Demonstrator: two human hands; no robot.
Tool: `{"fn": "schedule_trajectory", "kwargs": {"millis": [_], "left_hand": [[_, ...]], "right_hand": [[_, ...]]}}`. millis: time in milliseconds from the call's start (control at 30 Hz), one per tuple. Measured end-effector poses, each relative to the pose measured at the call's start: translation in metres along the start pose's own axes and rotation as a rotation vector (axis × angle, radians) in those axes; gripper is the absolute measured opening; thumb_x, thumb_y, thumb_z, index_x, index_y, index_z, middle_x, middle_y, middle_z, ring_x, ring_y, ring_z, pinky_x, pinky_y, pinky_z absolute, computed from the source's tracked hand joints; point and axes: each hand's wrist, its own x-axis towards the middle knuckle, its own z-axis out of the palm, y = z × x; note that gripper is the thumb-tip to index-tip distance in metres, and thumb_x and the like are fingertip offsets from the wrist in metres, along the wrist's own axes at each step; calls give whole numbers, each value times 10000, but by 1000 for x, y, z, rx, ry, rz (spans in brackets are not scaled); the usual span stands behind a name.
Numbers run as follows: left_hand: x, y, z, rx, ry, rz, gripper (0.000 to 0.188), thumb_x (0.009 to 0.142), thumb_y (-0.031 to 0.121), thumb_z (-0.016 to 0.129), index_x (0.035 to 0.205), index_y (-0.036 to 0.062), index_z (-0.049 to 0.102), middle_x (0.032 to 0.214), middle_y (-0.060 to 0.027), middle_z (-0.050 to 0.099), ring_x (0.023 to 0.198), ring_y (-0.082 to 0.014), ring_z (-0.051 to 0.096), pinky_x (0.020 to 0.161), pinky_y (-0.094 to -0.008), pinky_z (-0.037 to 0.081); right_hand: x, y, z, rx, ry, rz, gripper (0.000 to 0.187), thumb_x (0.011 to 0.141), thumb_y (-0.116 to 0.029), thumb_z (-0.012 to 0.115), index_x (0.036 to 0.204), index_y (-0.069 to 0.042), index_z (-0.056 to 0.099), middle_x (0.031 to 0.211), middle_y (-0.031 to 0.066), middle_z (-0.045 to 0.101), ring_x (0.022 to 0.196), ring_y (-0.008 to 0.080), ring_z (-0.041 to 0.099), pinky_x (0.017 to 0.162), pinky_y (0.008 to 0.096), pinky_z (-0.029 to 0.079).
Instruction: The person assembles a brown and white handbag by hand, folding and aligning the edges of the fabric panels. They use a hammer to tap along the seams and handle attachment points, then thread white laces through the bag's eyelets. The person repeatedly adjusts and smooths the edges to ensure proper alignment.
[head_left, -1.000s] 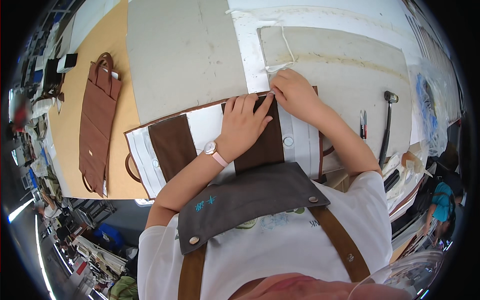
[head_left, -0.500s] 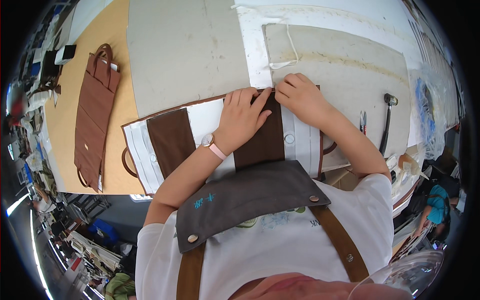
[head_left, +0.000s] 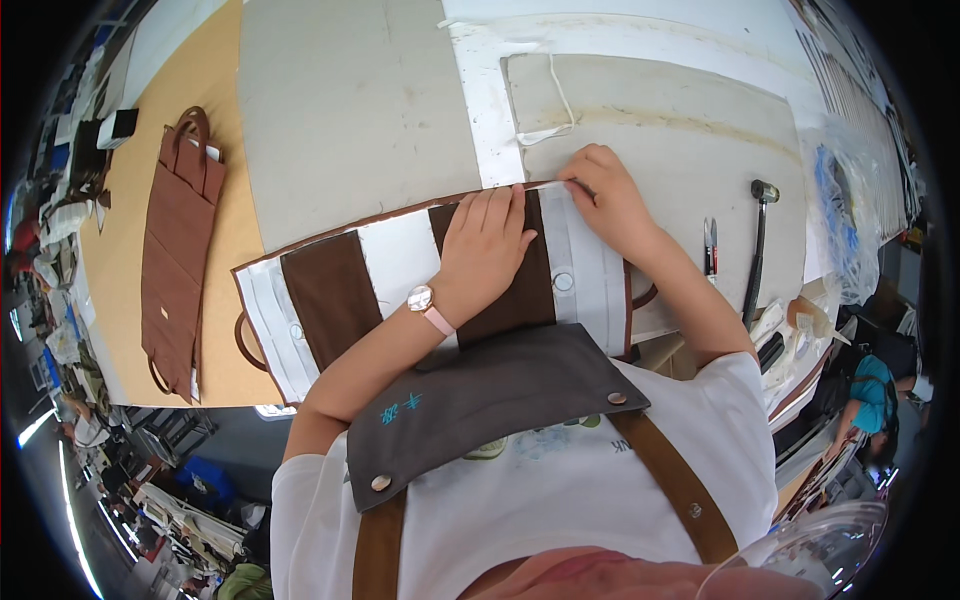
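1. While the left hand [head_left: 487,245] lies flat, fingers spread, on a brown stripe of the brown-and-white striped panel [head_left: 400,275], the right hand [head_left: 608,195] pinches the panel's far edge between thumb and fingertips, closed on the brown trim there.
2. The panel lies across the near part of the desk [head_left: 350,100], just in front of the person's grey apron bib [head_left: 480,400]; its far edge rests on a grey mat [head_left: 660,110] and a white strip.
3. Judged from the grip, the step in hand looks like aligning or folding the trimmed edge; the flat hand seems to serve as a clamp.
4. A next move along that edge would call for keeping the left palm pressed down so the cloth does not creep, and for sliding the pinch along without puckering the trim.
5. Containers: none open shows. A finished brown bag [head_left: 178,240] with loop handles lies flat at the left, well apart; whether anything is inside it I cannot tell.
6. To the right, a hammer [head_left: 757,240] and small snips [head_left: 710,245] lie side by side on the mat, near the right forearm but untouched.
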Motion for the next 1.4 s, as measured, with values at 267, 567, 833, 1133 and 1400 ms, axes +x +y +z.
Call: {"fn": "schedule_trajectory", "kwargs": {"millis": [267, 567, 833, 1133, 1400], "left_hand": [[4, -6, -2, 23, -25, 43, 555, 835, 222, 740, 1343, 67, 579, 1153, -120, 533, 1076, -289, 538, 956, -422, 434], [14, -2, -8, -8, -80, 41, 553, 859, 356, 717, 1386, 257, 580, 1105, -117, 517, 980, -279, 504, 881, -415, 397], [22, -2, -8, 20, -151, 55, 563, 854, 400, 714, 1381, 253, 581, 1050, -107, 497, 941, -267, 490, 823, -382, 401], [13, -10, -3, -33, -34, 74, 549, 849, 357, 732, 1338, 147, 597, 1090, -115, 501, 980, -274, 507, 862, -403, 421], [27, -1, -2, 20, -27, 129, 425, 829, 287, 743, 1170, 53, 648, 1065, -82, 548, 989, -247, 539, 875, -395, 436]], "right_hand": [[-10, -9, -3, -453, -72, -325, 161, 740, -103, 615, 886, -36, 623, 937, 78, 589, 933, 270, 557, 838, 393, 466], [-5, 6, -7, -74, 19, -46, 156, 799, 41, 648, 936, -31, 623, 941, 106, 589, 915, 330, 544, 837, 412, 451], [1, 8, -6, -84, -8, -89, 167, 748, 47, 646, 896, -26, 617, 911, 107, 586, 895, 323, 546, 806, 409, 461], [-5, -6, -17, -403, -134, -311, 151, 722, -66, 614, 870, -37, 614, 909, 83, 582, 889, 274, 565, 820, 371, 487], [-15, 5, -16, -156, 62, 63, 185, 780, 13, 673, 950, -24, 608, 920, 114, 574, 891, 316, 586, 775, 406, 507]]}}
